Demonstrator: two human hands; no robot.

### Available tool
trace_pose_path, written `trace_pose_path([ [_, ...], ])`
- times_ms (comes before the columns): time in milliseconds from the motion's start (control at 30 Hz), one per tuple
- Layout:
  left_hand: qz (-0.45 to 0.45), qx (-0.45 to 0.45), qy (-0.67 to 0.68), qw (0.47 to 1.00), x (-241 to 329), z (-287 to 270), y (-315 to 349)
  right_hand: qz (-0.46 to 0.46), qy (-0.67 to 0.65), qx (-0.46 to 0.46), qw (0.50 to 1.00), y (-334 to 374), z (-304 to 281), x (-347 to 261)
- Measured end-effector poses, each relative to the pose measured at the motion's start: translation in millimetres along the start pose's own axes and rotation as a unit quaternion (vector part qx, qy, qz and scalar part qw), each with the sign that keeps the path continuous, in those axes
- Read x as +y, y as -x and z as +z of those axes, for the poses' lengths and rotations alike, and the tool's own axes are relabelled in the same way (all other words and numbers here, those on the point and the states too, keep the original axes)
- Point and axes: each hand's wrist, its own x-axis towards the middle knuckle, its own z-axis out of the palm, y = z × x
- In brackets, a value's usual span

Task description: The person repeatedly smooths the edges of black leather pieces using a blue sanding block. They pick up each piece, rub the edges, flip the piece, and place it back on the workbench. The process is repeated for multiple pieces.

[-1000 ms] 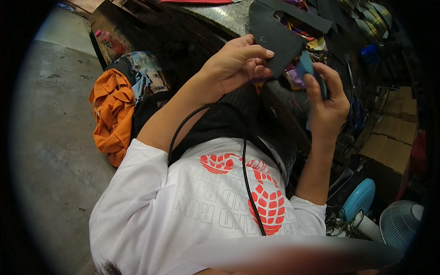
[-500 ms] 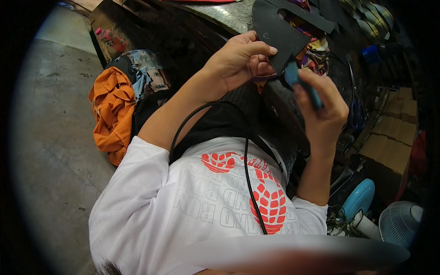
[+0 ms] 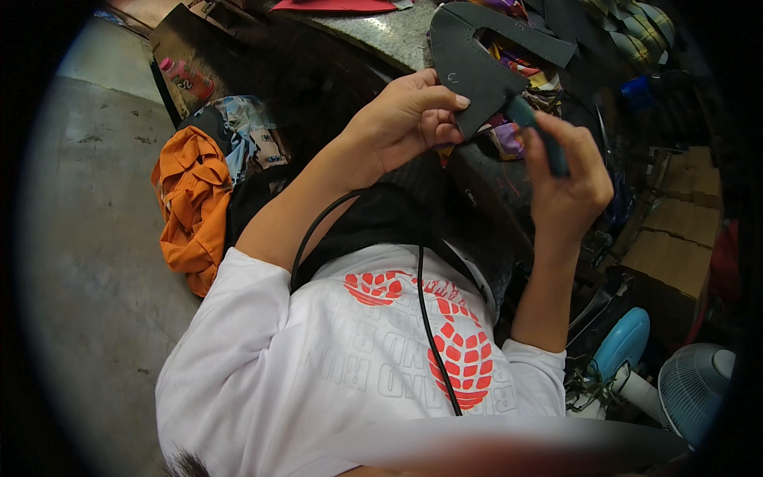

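Observation:
A flat black curved piece with a cut-out [image 3: 473, 67], like a shoe upper part, is pinched at its lower left edge by my left hand [image 3: 413, 119], thumb on top. At the piece's lower right edge, my right hand [image 3: 574, 167] grips a teal-handled tool [image 3: 522, 114]. Motion blurs the tool, so its exact kind and whether its tip touches the piece are unclear. Under and beside the piece lie crumpled purple and patterned scraps [image 3: 507, 141].
A speckled stone-like tabletop [image 3: 362, 32] bears a red flat item [image 3: 334, 5]. To the left are an orange cloth [image 3: 193, 207] and a pink-capped bottle [image 3: 187, 78]. Cardboard boxes [image 3: 674, 248], a round blue object [image 3: 624, 342] and a fan [image 3: 693, 389] stand right. A black cable [image 3: 424, 310] crosses my shirt.
The black piece and my left hand have shifted slightly left and down in view. My right hand has moved a little right with the tool, away from the piece's edge.

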Motion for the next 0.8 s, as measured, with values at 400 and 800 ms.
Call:
trace_pose_path([
  [400, 0.006, 0.034, -0.07, 0.997, 6, 5, 7, 0.141, -0.102, -0.001, 0.985, 8, 0, 3],
  [800, 0.206, 0.202, -0.706, 0.647, 50, -18, -2, 0.302, -0.247, 0.03, 0.92, 16, -10, 13],
])
